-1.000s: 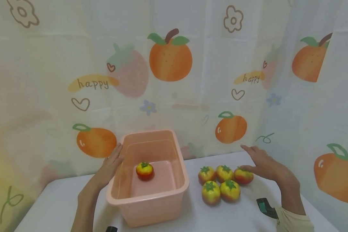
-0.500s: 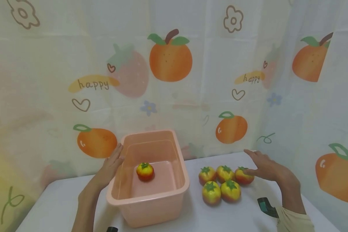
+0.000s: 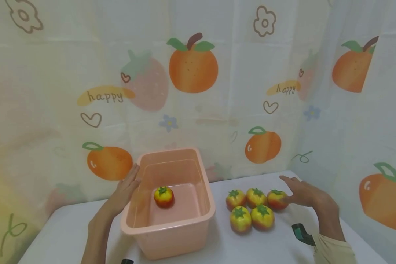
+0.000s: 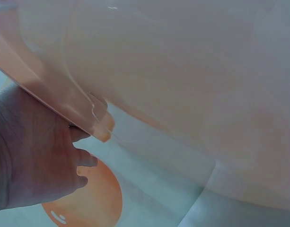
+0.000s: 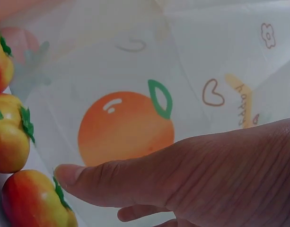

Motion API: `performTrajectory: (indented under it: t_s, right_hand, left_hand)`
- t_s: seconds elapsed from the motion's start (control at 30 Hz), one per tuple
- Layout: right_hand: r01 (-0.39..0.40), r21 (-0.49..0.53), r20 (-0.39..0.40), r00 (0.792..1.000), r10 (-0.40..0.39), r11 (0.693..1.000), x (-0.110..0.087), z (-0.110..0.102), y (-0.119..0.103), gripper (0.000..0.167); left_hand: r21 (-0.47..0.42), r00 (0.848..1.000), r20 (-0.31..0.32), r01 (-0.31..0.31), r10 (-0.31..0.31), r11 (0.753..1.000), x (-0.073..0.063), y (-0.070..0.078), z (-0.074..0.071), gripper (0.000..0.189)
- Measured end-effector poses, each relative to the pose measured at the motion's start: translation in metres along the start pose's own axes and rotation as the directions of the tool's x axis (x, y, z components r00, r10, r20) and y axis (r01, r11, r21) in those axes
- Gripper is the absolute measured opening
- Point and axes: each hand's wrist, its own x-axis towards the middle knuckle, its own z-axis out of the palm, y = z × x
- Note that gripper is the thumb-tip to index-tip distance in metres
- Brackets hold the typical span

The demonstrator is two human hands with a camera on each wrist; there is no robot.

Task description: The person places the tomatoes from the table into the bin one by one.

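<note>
My left hand [image 3: 123, 190] rests at the left rim of a pink plastic bin [image 3: 171, 229], its fingers extended along that side. In the left wrist view the hand [image 4: 40, 146] lies against the bin's rim [image 4: 55, 104], partly hidden by it. Inside the bin sits one red-and-yellow tomato [image 3: 164, 198] with a green star-shaped top. My right hand [image 3: 308, 194] is beside the rightmost tomato [image 3: 277, 200] of a group, fingers extended and holding nothing. In the right wrist view its thumb [image 5: 107, 182] points at the leafy top of the nearest tomato [image 5: 33, 201].
Several tomatoes stand close together in two rows right of the bin, among them a front one [image 3: 240, 220]. Behind the white table [image 3: 250, 249] hangs a fruit-print curtain [image 3: 217, 121]. A black wrist device [image 3: 302, 234] shows below the right hand.
My right hand has shifted slightly right and lower, uncovering more of the rightmost tomato. The left hand, the bin and the tomatoes stay in place.
</note>
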Motion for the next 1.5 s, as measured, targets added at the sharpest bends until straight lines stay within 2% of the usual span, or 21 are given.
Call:
performTrajectory:
  t_s: [0.27, 0.5, 0.73, 0.9, 1.03, 1.13, 1.33, 1.5]
  right_hand:
    - [0.013, -0.041, 0.02, 1.0, -0.012, 0.999, 0.008, 0.007, 0.005, 0.089]
    - [0.026, -0.009, 0.051, 0.998, -0.026, 1.0, 0.015, 0.01, 0.007, 0.089]
    - [-0.046, 0.065, 0.085, 0.996, 0.04, 0.997, 0.028, 0.025, 0.016, 0.101]
    - [-0.061, 0.072, 0.099, 0.994, 0.053, 0.996, 0.036, 0.033, 0.021, 0.106]
    - [-0.044, 0.064, 0.097, 0.995, 0.037, 0.997, 0.041, 0.036, 0.024, 0.108]
    - [-0.021, 0.046, 0.085, 0.996, 0.017, 0.999, 0.043, 0.036, 0.025, 0.106]
    - [-0.056, 0.041, 0.078, 0.996, 0.052, 0.998, 0.042, 0.038, 0.027, 0.107]
    - [-0.054, 0.009, 0.077, 0.996, 0.054, 0.998, 0.043, 0.038, 0.026, 0.095]
  left_hand:
    - [-0.005, 1.0, -0.004, -0.005, 0.005, 1.0, 0.0, 0.0, 0.0, 0.071]
    - [-0.003, 1.0, -0.007, -0.009, 0.009, 1.0, -0.002, 0.0, -0.002, 0.072]
    - [-0.001, 1.0, -0.003, 0.002, -0.002, 1.0, -0.002, 0.0, -0.001, 0.073]
    - [0.005, 1.0, -0.001, 0.014, -0.014, 1.0, -0.001, 0.001, 0.0, 0.075]
    - [0.007, 1.0, -0.001, 0.014, -0.014, 1.0, -0.002, 0.001, -0.001, 0.075]
    - [0.004, 1.0, 0.0, 0.011, -0.011, 1.0, -0.002, 0.002, -0.001, 0.075]
    - [-0.001, 1.0, -0.002, -0.013, 0.013, 1.0, -0.001, 0.003, -0.001, 0.073]
    - [0.002, 1.0, 0.005, 0.011, -0.011, 1.0, -0.002, 0.002, 0.0, 0.076]
